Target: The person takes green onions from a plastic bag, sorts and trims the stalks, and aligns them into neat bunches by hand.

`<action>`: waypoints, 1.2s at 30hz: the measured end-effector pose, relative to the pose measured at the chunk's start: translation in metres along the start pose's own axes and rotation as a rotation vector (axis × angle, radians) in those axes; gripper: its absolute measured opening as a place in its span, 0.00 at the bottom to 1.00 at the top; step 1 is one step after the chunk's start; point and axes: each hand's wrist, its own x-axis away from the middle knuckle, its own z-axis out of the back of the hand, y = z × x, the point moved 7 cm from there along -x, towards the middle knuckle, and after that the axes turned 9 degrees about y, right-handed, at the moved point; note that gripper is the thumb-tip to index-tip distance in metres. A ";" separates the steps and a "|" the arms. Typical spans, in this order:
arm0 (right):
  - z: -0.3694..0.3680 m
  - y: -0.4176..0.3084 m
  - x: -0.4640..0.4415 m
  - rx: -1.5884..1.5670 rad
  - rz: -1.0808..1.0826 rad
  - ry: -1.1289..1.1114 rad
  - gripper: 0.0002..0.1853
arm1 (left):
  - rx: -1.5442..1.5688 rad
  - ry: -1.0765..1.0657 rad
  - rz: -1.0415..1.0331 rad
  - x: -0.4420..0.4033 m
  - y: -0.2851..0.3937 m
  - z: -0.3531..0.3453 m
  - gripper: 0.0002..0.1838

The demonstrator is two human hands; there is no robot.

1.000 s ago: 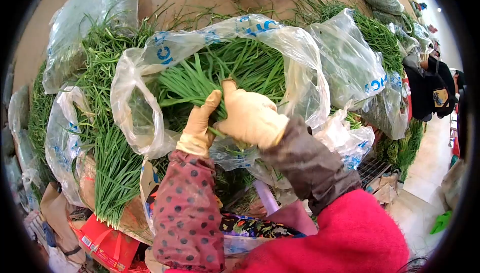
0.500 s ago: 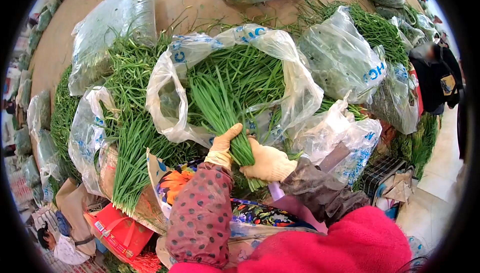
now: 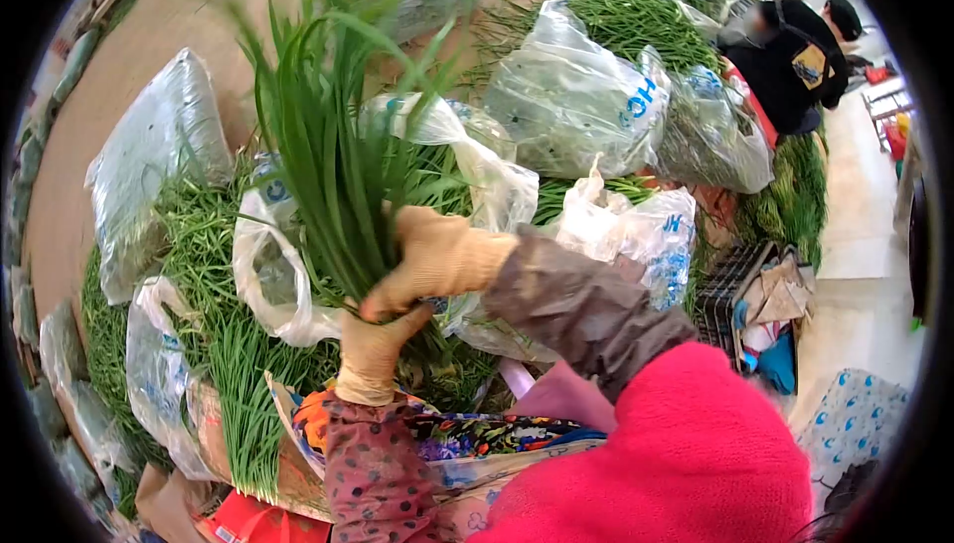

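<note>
A bunch of garlic chives stands upright in front of me, its leaf tips blurred. Around its lower stems my gloved right hand is closed. My left hand, also gloved, grips the base just below, touching the right. Behind the bunch is an open clear plastic bag with rolled-down rim and more chives inside, partly hidden by my hands. Left of it, another sheaf of chives lies on the heap with its pale ends toward me.
Filled plastic bags stand around, one upright at left and one at right. A crumpled bag is nearby. A black crate stands at right, a red box at lower left. A person in black is at far right.
The chives have been lifted from over the open bag and tipped upright. Both hands moved left, the right now higher on the stems. The view has turned to the right.
</note>
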 end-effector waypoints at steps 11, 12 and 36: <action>-0.077 0.005 -0.081 -0.121 0.421 -0.108 0.41 | 0.161 0.159 0.132 -0.080 -0.098 0.092 0.30; -0.077 0.003 -0.078 -0.119 0.416 -0.116 0.41 | 0.193 0.172 0.146 -0.080 -0.103 0.095 0.31; -0.067 -0.049 -0.004 -0.126 0.804 0.417 0.21 | 0.653 -0.214 0.492 0.094 -0.037 0.010 0.42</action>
